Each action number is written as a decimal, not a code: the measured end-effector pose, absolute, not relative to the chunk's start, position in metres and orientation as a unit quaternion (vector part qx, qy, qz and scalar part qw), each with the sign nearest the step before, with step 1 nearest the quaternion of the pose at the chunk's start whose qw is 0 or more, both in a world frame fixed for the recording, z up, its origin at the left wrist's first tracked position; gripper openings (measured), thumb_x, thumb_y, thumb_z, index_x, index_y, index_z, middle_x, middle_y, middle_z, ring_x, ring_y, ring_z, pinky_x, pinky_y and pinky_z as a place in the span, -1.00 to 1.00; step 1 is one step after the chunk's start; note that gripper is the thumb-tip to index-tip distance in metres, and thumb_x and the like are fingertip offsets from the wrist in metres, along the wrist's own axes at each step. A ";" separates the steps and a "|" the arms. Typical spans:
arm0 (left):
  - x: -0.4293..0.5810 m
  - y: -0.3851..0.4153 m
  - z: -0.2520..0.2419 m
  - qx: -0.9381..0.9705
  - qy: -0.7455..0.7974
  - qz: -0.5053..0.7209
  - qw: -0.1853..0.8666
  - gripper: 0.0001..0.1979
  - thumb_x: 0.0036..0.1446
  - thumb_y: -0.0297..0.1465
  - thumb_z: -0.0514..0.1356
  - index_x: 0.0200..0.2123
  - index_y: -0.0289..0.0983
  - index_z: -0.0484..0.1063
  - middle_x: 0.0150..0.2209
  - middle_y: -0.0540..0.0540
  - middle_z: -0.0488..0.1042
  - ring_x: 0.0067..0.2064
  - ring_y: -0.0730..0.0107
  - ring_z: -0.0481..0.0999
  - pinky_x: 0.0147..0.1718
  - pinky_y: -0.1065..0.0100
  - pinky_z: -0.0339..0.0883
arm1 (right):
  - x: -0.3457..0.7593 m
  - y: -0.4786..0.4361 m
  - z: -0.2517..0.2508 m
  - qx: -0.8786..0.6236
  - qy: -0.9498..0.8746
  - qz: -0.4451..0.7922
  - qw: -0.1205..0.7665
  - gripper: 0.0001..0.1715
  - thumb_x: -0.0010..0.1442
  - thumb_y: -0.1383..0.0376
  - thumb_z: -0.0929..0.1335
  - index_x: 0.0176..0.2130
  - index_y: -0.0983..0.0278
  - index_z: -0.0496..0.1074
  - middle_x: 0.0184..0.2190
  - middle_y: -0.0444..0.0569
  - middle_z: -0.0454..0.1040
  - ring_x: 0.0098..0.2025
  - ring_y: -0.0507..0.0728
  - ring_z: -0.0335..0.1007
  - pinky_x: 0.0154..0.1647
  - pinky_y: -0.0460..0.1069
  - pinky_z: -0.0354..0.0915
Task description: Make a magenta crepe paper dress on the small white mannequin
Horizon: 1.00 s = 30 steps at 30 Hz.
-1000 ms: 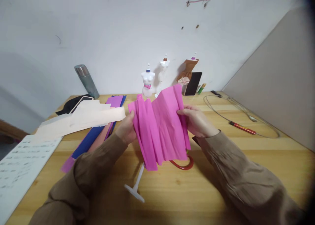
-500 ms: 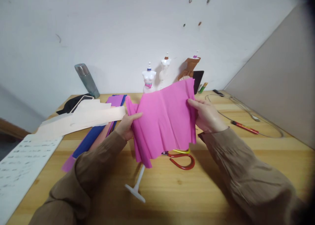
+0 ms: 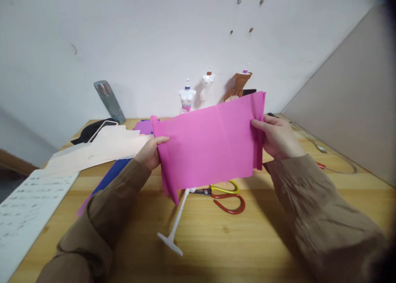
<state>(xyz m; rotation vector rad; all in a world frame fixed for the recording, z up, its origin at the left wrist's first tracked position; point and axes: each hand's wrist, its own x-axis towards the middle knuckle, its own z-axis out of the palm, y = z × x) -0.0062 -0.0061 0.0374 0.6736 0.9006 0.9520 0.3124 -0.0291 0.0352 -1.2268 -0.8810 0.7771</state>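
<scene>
A pink sheet, crepe paper or thin cloth, is stretched out above the table between my two hands. My left hand is closed on its left edge, thumb on the near face. At the right edge, my right hand pinches it the same way. Both side edges are folded or gathered. Below the sheet lie scissors with one red and one yellow handle, their blades partly covered. A white stand with a flat foot lies beside them, its upper end hidden by the sheet.
Small white dress forms stand along the wall, one in a brown outfit. Pale sheets and blue material lie left, near a bottle and a white keyboard-like panel. A cable runs at right.
My hands have moved apart, the right one farther to the right. The pink sheet is now pulled wider and flatter, its lower edge raised, uncovering more of the scissors and stand.
</scene>
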 end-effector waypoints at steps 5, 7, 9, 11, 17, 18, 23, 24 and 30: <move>-0.011 0.001 0.039 0.291 0.464 0.473 0.690 -0.80 -0.03 -0.69 0.14 -0.33 -0.41 0.49 -0.50 -0.09 0.55 -0.46 0.38 0.53 -0.34 0.37 0.44 | 0.318 -0.030 0.035 -0.531 -0.365 0.375 0.666 -0.84 -0.20 0.39 0.51 -0.50 0.31 0.48 -0.61 -0.11 0.45 -0.55 0.00 0.29 -0.51 -0.07 0.17; -0.013 0.004 0.039 0.282 0.465 0.482 0.688 -0.79 -0.01 -0.69 0.12 -0.31 -0.41 0.47 -0.51 -0.08 0.55 -0.47 0.38 0.53 -0.34 0.38 0.45 | 0.319 -0.030 0.035 -0.531 -0.367 0.374 0.666 -0.82 -0.21 0.39 0.52 -0.51 0.31 0.49 -0.60 -0.12 0.46 -0.56 -0.01 0.27 -0.52 -0.08 0.15; -0.016 0.006 0.039 0.273 0.466 0.488 0.686 -0.77 0.00 -0.68 0.10 -0.27 -0.41 0.46 -0.52 -0.07 0.54 -0.48 0.38 0.53 -0.35 0.39 0.46 | 0.319 -0.030 0.035 -0.531 -0.372 0.367 0.667 -0.80 -0.23 0.39 0.54 -0.53 0.31 0.48 -0.62 -0.15 0.44 -0.58 -0.03 0.23 -0.55 -0.08 0.10; -0.019 0.009 0.040 0.264 0.467 0.493 0.684 -0.74 0.01 -0.67 0.09 -0.23 -0.42 0.46 -0.53 -0.07 0.54 -0.50 0.38 0.53 -0.36 0.38 0.48 | 0.320 -0.030 0.035 -0.530 -0.375 0.364 0.667 -0.79 -0.24 0.38 0.55 -0.56 0.30 0.47 -0.66 -0.17 0.40 -0.60 -0.04 0.18 -0.58 -0.08 0.05; -0.031 0.010 0.057 0.276 0.491 0.481 0.672 -0.67 0.08 -0.61 0.09 -0.07 -0.44 0.44 -0.55 -0.09 0.53 -0.55 0.33 0.53 -0.36 0.33 0.52 | 0.321 -0.031 0.036 -0.521 -0.381 0.380 0.662 -0.75 -0.22 0.33 0.56 -0.59 0.30 0.44 -0.71 -0.19 0.33 -0.63 -0.06 0.11 -0.62 -0.10 -0.02; -0.034 0.009 0.062 0.291 0.492 0.481 0.665 -0.68 0.09 -0.60 0.10 -0.07 -0.45 0.44 -0.54 -0.10 0.54 -0.54 0.32 0.53 -0.35 0.31 0.53 | 0.321 -0.031 0.036 -0.519 -0.383 0.383 0.661 -0.75 -0.22 0.32 0.57 -0.58 0.30 0.45 -0.72 -0.19 0.32 -0.63 -0.06 0.10 -0.63 -0.10 -0.03; -0.050 0.007 0.073 0.411 0.487 0.506 0.582 -0.68 0.01 -0.58 0.21 -0.10 -0.45 0.48 -0.39 -0.15 0.59 -0.38 0.29 0.59 -0.27 0.31 0.53 | 0.321 -0.029 0.035 -0.508 -0.392 0.384 0.664 -0.67 -0.25 0.19 0.60 -0.55 0.30 0.49 -0.69 -0.17 0.35 -0.62 -0.05 0.12 -0.64 -0.12 0.02; -0.053 0.007 0.073 0.437 0.485 0.509 0.561 -0.66 -0.01 -0.57 0.24 -0.09 -0.43 0.48 -0.34 -0.15 0.61 -0.34 0.29 0.60 -0.28 0.33 0.52 | 0.321 -0.029 0.035 -0.506 -0.395 0.382 0.665 -0.66 -0.26 0.18 0.60 -0.56 0.29 0.49 -0.69 -0.18 0.34 -0.62 -0.05 0.11 -0.65 -0.12 0.01; -0.066 0.010 0.069 0.516 0.511 0.475 0.497 -0.59 -0.04 -0.38 0.34 -0.07 -0.37 0.51 -0.18 -0.22 0.61 -0.29 0.22 0.61 -0.36 0.30 0.51 | 0.317 -0.034 0.039 -0.504 -0.422 0.381 0.650 -0.72 -0.23 0.24 0.60 -0.57 0.27 0.50 -0.66 -0.18 0.37 -0.60 -0.05 0.15 -0.63 -0.13 0.07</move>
